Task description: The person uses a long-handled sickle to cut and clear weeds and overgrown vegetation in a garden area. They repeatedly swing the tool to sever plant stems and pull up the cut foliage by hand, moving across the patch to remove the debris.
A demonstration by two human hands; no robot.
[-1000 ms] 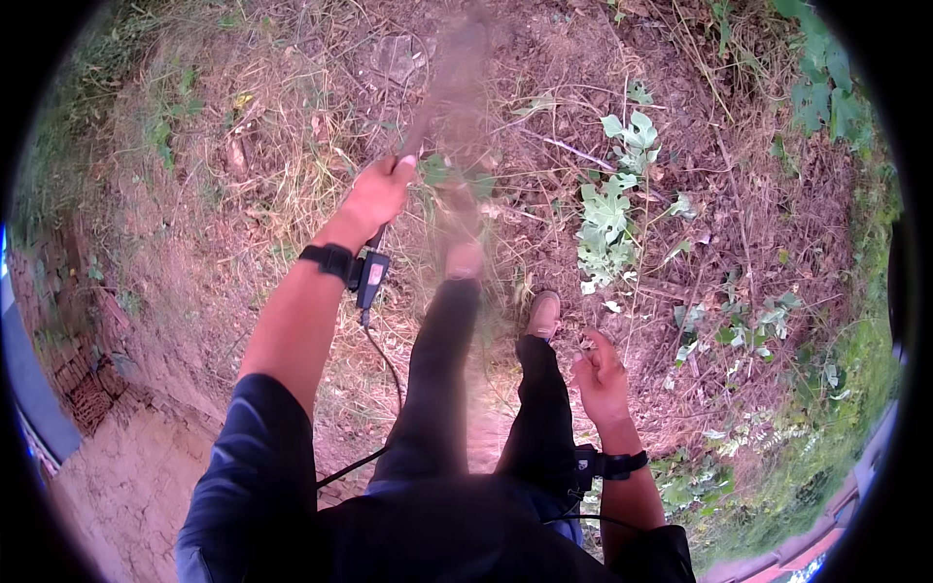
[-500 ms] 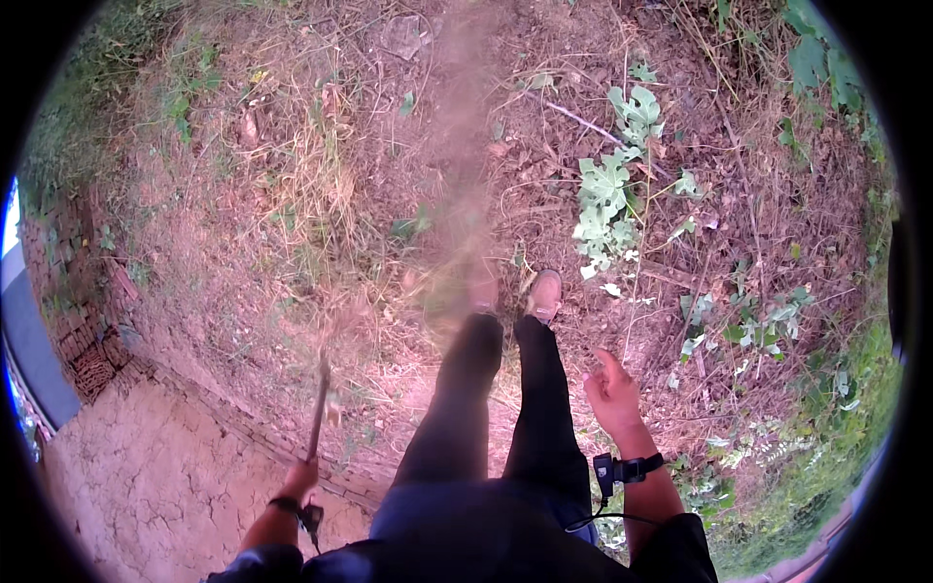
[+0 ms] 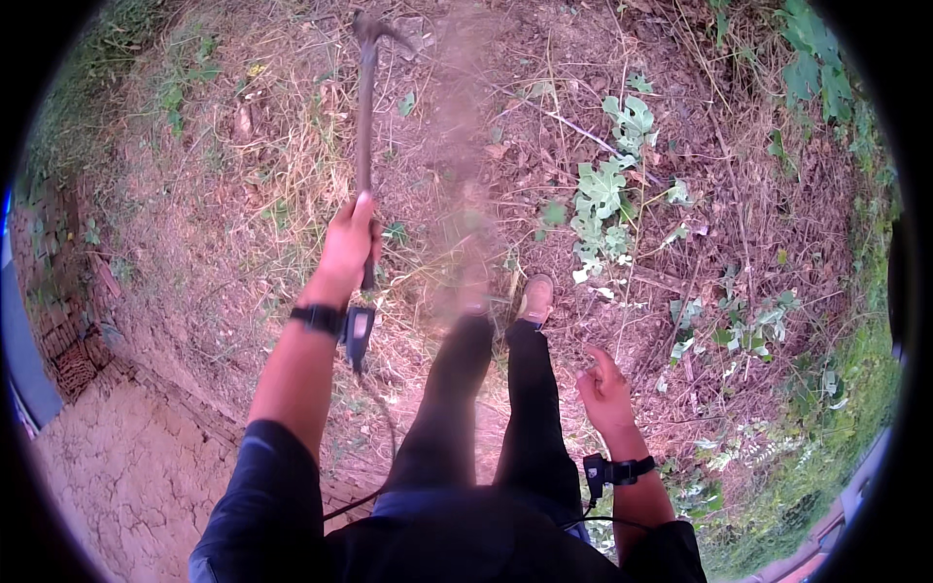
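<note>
My left hand (image 3: pixel 348 243) is wrapped round the lower handle of a sickle-like tool (image 3: pixel 365 117), held out ahead over the ground. Its long brown handle points away from me, and a thin, dark, curved head branches off to the right at the far end. Dry straw-coloured grass (image 3: pixel 316 165) lies below and left of it. My right hand (image 3: pixel 607 394) is held low beside my right leg, with nothing in it; the index finger is stretched out and the others are loosely bent.
Broad-leaved green cuttings (image 3: pixel 603 189) lie on the leaf-littered ground at centre right. My shoe (image 3: pixel 536 294) stands on the soil. Cracked bare earth (image 3: pixel 136 466) lies at lower left, beside a brick stack (image 3: pixel 78 364). Green plants (image 3: pixel 816 68) edge the right side.
My left hand has swung forward and up with the tool, from low beside my left leg to far ahead. The tool's head, blurred before, now shows. My right hand has barely moved.
</note>
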